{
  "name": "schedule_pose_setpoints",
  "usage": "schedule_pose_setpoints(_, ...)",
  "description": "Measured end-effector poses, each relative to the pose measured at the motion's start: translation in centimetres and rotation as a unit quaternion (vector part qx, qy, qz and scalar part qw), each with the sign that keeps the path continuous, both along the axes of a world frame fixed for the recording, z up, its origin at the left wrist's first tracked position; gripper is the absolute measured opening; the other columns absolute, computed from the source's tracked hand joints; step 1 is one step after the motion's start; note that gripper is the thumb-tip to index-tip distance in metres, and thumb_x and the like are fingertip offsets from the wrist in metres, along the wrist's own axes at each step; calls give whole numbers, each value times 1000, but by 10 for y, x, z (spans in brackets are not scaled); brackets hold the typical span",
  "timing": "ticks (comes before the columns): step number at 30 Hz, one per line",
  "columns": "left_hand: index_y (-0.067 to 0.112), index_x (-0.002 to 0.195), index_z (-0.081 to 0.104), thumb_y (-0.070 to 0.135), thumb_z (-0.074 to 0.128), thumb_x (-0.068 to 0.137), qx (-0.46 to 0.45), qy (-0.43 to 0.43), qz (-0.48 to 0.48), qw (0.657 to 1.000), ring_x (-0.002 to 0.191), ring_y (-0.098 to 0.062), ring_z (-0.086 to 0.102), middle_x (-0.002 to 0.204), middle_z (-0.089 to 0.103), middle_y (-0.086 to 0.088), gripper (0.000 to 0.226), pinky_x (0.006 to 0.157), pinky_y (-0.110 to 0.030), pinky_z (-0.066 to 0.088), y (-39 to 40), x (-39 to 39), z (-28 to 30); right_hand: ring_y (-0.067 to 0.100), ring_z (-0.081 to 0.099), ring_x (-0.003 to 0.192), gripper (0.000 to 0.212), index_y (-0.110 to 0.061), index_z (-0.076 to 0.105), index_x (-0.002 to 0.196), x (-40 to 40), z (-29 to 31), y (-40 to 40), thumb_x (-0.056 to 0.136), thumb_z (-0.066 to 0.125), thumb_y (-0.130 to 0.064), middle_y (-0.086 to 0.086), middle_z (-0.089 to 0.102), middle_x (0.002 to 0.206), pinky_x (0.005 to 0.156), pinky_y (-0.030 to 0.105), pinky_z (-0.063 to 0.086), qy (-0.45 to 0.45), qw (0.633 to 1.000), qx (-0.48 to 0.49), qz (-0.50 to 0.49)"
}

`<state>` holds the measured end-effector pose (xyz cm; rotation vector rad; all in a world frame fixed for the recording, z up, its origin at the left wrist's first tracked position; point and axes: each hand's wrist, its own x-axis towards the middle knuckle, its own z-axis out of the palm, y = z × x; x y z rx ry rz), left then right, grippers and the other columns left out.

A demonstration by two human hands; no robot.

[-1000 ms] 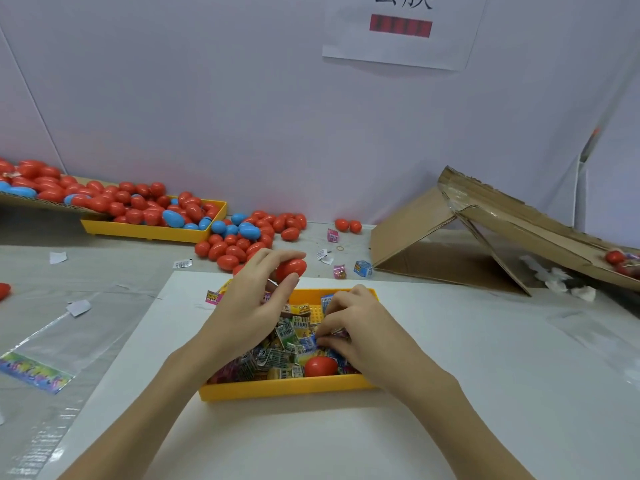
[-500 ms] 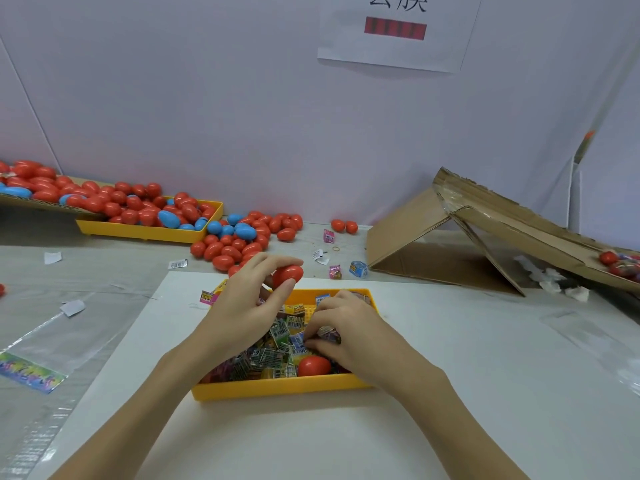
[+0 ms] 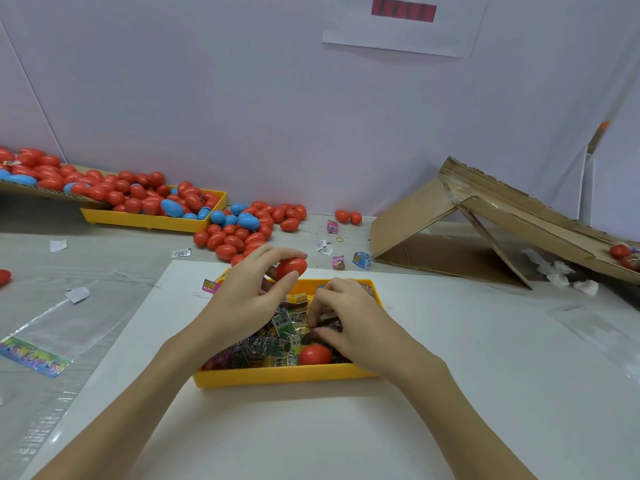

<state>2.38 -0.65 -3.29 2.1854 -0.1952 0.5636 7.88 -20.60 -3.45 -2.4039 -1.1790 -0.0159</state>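
A: What cd go wrong here?

B: L hand (image 3: 242,306) has the egg (image 3: 291,268) by thumb + fingertips only, clamped on its sides, just over the tray's (image 3: 277,380) far edge. Smooth shell, thin grip. I'd say it cd squirt out & roll off into the loose eggs (image 3: 239,237) behind

A: And the R hand?

B: R hand (image 3: 349,323) is down in the packets (image 3: 280,344), fingers curled, thumb & fingertips closed on a packet (image 3: 329,318) near the tray's middle. The foil looks slick, so it may slip free, or a 2nd one may come up stuck to it. Another egg (image 3: 315,355) lies in the tray just beside the R wrist. A careless pull-back cd knock it

A: Any change vs 1 s ago?

B: Hardly. Egg sits in the same spot over the far edge, same grip. R hand still digs in the packets, fingertips a touch further in. Cam tips down a bit, so the wall sheet (image 3: 398,39) loses its top print
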Motion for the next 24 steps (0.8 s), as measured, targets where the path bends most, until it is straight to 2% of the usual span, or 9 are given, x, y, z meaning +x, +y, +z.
schedule_pose_setpoints(2, 25, 131, 65, 20, 61, 103, -7, 5, 0, 1000, 99, -8, 59, 114, 60, 18, 29, 76, -25, 56, 0, 0, 0, 11, 47, 114, 9, -27, 65, 96, -1, 1, -1, 94, 74, -24, -9, 55, 115, 99, 28, 42, -6, 1000, 18, -1)
schedule_pose_setpoints(4, 25, 133, 64, 20, 60, 103, -17, 10, 3, 1000, 97, -9, 61, 114, 62, 15, 30, 78, -29, 58, 1, 0, 0, 7, 52, 105, 4, -24, 70, 99, 0, 4, -3, 96, 72, -21, -11, 60, 109, 92, 20, 43, -3, 999, 53, -9)
schedule_pose_setpoints(7, 25, 136, 58, 20, 55, 105, -70, 31, -7, 997, 85, -15, 68, 99, 68, 2, 31, 78, -37, 61, 1, 0, 2, 3, 59, 96, 12, -20, 76, 107, 1, 9, -7, 98, 69, -16, -10, 70, 102, 82, 4, 41, 10, 997, 78, -18)
schedule_pose_setpoints(9, 25, 132, 54, 21, 48, 108, -109, 49, -29, 992, 75, -21, 67, 87, 68, -4, 25, 73, -43, 61, -1, -1, 5, 5, 61, 99, 16, -20, 78, 111, 1, 10, -8, 99, 67, -15, -7, 73, 106, 83, 3, 42, 12, 998, 65, -18)
schedule_pose_setpoints(11, 22, 122, 56, 22, 40, 111, -127, 63, -40, 989, 66, -25, 61, 79, 64, -3, 20, 62, -46, 53, -3, -1, 6, 7, 62, 98, 17, -22, 78, 112, 1, 8, -7, 100, 66, -17, -6, 72, 106, 82, 9, 45, 15, 998, 64, -20)
schedule_pose_setpoints(14, 18, 115, 57, 28, 36, 111, -164, 55, -39, 984, 53, -22, 47, 67, 51, 0, 24, 48, -33, 41, -7, 0, 7, 6, 61, 95, 15, -22, 76, 111, 1, 7, -7, 100, 67, -20, -7, 72, 102, 80, 10, 47, 24, 996, 80, -27)
schedule_pose_setpoints(17, 18, 114, 55, 32, 37, 110, -205, 49, -49, 976, 50, -27, 47, 68, 55, -4, 23, 39, -27, 38, -9, -1, 8, 3, 61, 91, 11, -22, 74, 108, 2, 7, -8, 98, 70, -22, -11, 71, 92, 73, 9, 47, 49, 991, 116, -37)
schedule_pose_setpoints(20, 12, 108, 62, 34, 48, 106, -262, 75, -71, 960, 60, -30, 62, 77, 69, -15, 27, 48, -29, 52, -7, -1, 7, 3, 62, 83, 3, -23, 74, 97, 2, 7, -9, 97, 71, -23, -14, 69, 82, 68, 11, 46, 66, 985, 154, -46)
schedule_pose_setpoints(24, 8, 118, 66, 39, 65, 89, -414, 118, -66, 900, 75, -23, 69, 91, 73, -18, 42, 67, -27, 60, -8, 3, 8, 6, 63, 79, 3, -23, 72, 99, 3, 9, -10, 98, 70, -25, -10, 68, 81, 68, 16, 49, 96, 972, 207, -59)
